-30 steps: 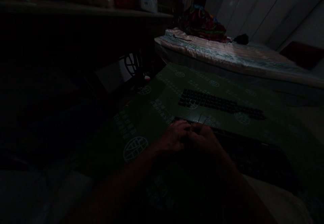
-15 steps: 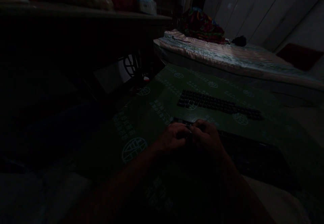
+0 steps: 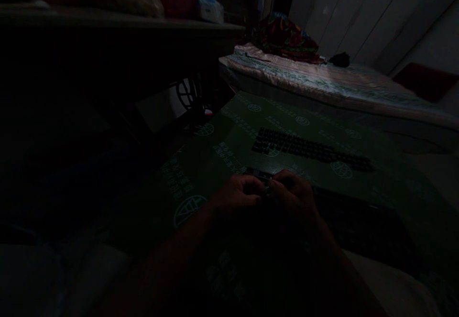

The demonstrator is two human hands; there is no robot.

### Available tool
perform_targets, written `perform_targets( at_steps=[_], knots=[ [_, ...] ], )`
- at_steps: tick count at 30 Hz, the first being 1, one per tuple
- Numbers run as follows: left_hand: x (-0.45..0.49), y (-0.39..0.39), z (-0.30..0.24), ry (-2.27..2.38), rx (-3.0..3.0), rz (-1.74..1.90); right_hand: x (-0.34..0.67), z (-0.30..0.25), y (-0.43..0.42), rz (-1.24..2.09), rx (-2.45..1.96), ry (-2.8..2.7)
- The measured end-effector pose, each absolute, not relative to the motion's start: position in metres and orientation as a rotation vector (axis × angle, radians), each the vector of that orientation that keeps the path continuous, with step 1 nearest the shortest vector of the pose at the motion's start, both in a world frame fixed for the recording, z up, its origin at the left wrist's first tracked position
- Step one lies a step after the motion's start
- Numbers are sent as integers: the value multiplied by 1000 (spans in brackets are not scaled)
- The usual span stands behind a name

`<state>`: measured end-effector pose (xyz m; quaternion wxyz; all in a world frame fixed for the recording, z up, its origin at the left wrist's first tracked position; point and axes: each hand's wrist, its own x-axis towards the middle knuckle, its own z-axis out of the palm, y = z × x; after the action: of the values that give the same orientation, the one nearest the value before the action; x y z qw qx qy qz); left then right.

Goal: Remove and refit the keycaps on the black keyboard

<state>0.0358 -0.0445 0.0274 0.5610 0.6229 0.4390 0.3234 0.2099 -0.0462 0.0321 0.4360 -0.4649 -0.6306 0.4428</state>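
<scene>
Keyboard on green board, near side of loose keycap rows.
Kbd prob. light, stiff, slick plastic; take by long edges. Caps prob. light, easily scattered; pinch by sides. L hand & R hand meet over kbd's left end, fingertips close w/ tiny pale bit btwn; too dark to tell which grips it.
</scene>
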Motion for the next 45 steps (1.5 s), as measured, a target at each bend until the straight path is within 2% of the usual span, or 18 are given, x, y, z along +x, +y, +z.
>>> perform_targets(
  at_steps=[5,15,24,40,45],
  knots=[
    [33,-45,31,995,1417,758,210,34,-47,913,-1137,-1628],
    [33,-45,26,970,1208,883,212,34,-48,741,-1172,-1545],
    [32,-46,31,907,1089,1005,213,34,-49,789,-1035,-2035],
    [32,-45,26,893,1061,1039,205,42,-45,930,-1053,-1947],
    [34,-45,28,992,1053,1083,215,33,-19,926,-1273,-1851]
  ],
)
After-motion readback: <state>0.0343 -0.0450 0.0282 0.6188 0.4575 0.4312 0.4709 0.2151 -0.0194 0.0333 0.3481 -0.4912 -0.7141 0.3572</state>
